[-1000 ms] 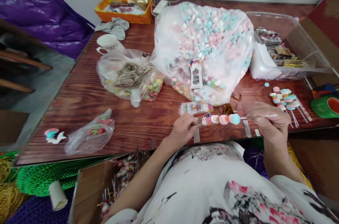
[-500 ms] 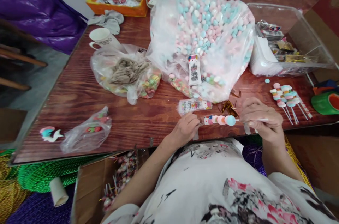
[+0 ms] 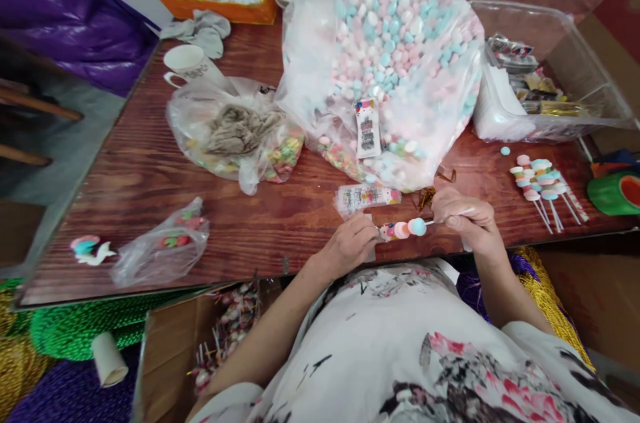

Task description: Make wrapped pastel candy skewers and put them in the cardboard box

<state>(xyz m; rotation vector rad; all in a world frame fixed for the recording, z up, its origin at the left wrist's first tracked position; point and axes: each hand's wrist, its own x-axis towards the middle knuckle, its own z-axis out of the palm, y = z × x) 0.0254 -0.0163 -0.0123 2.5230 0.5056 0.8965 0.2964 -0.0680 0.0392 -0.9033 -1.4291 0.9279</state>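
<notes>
Where the two hands meet at the near edge of the reddish-brown wooden surface point(image 3: 150, 170), a thin white stick threaded with pink, white and pale blue marshmallow discs point(image 3: 403, 229) is held level between them, just above the surface edge. The right hand point(image 3: 467, 220) pinches the bare end of the stick between fingertips, and the left hand point(image 3: 350, 243) is closed around the opposite end, where a small clear wrapper appears to cover the first discs; the exact grip there cannot be told. Just beyond the skewer lies a flat clear packet with colourful printed lettering point(image 3: 367, 196), and beside it a small tangle of gold twist ties point(image 3: 427, 196). Behind these stands a large clear plastic bag filled with pink, blue and white marshmallows point(image 3: 390, 56), bearing a printed label. To its left sits a smaller clear bag holding mixed-colour sweets and a brownish crumpled wad point(image 3: 235, 136), with a white mug point(image 3: 187, 63) behind it. To the right, a cluster of finished marshmallow skewers point(image 3: 540, 183) lies on the surface, near a clear plastic tray of packaged supplies point(image 3: 550, 76). A small clear bag with red and green pieces point(image 3: 165, 246) rests near the left front edge.
</notes>
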